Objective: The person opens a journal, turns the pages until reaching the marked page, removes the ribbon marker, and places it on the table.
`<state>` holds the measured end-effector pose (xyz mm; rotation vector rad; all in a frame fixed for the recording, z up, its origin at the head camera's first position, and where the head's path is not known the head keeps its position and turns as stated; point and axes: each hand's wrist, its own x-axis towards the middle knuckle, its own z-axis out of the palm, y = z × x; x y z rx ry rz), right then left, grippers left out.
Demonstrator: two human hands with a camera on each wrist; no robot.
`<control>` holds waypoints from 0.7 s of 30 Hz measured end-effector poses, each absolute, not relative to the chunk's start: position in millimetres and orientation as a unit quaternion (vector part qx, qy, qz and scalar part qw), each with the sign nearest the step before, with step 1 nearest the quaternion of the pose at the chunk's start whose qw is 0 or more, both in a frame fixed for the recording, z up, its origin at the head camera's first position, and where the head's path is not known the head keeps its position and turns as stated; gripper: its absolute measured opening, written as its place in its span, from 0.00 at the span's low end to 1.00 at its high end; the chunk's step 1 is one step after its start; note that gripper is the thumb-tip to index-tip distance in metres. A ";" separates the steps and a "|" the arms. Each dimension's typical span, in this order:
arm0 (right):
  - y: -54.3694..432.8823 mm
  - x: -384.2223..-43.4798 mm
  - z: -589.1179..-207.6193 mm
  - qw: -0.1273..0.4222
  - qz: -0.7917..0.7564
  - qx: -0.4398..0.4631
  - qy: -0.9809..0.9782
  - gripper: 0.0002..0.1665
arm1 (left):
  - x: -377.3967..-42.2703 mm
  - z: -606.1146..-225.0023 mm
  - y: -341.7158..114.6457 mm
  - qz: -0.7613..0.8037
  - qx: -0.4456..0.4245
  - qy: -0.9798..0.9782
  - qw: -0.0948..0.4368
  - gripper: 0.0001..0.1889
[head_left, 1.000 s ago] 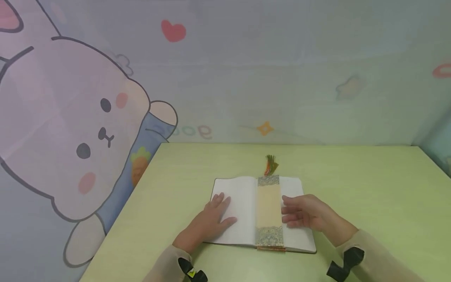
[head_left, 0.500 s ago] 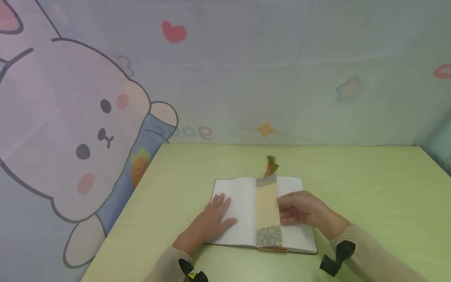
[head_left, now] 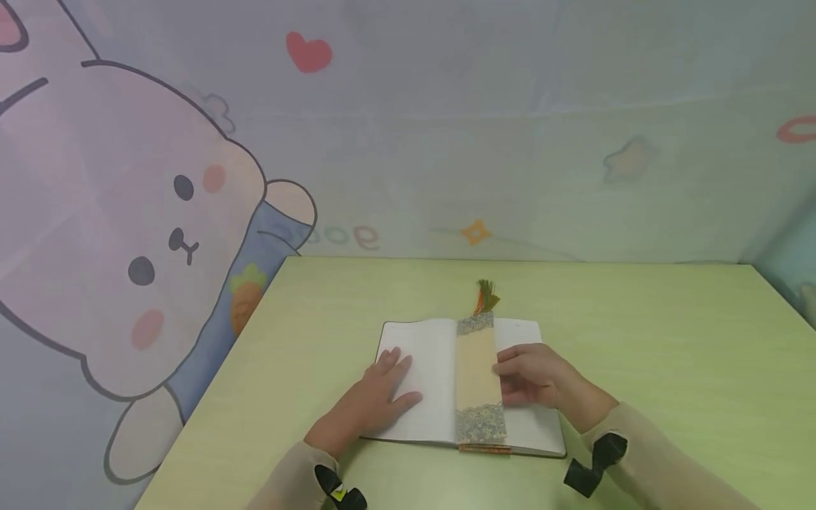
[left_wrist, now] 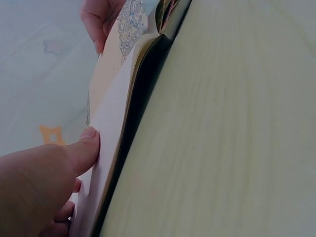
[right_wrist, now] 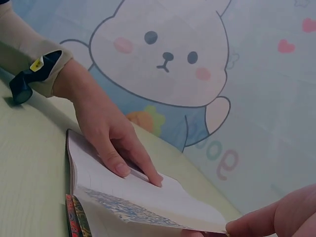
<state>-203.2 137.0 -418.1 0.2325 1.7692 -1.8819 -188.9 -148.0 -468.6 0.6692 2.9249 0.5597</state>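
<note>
An open notebook (head_left: 430, 354) with white pages lies on the table. Along its middle runs a cream bookmark (head_left: 477, 372) with blue lace-patterned ends, and a green and orange tassel (head_left: 486, 296) sticks out past the top edge. My left hand (head_left: 376, 402) rests with spread fingers on the left page. With thumb and fingers, my right hand (head_left: 538, 375) pinches the bookmark's right edge. That edge stands raised off the right page in the right wrist view, the fingers partly hidden beneath it. An orange patterned end (head_left: 484, 449) shows below the notebook's bottom edge.
The pale green table (head_left: 650, 333) extends around the notebook. Behind it hangs a printed cloth backdrop (head_left: 510, 156) with a large cartoon rabbit (head_left: 127, 234) at the left. Black straps (head_left: 596, 464) are on both sleeves.
My right hand has moved left onto the bookmark's right edge and now pinches it; that edge has shifted left and risen. My left hand stays on the left page.
</note>
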 end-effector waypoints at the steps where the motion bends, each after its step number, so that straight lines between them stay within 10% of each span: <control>1: 137.9 -202.8 -418.0 0.268 -0.699 0.088 0.657 0.23 | -189.1 -468.7 -148.0 0.182 0.219 0.958 0.045 0.37; 21: 162.8 -196.2 -419.2 0.211 -0.731 0.092 0.642 0.30 | -188.4 -469.8 -147.1 0.171 0.214 0.960 0.052 0.37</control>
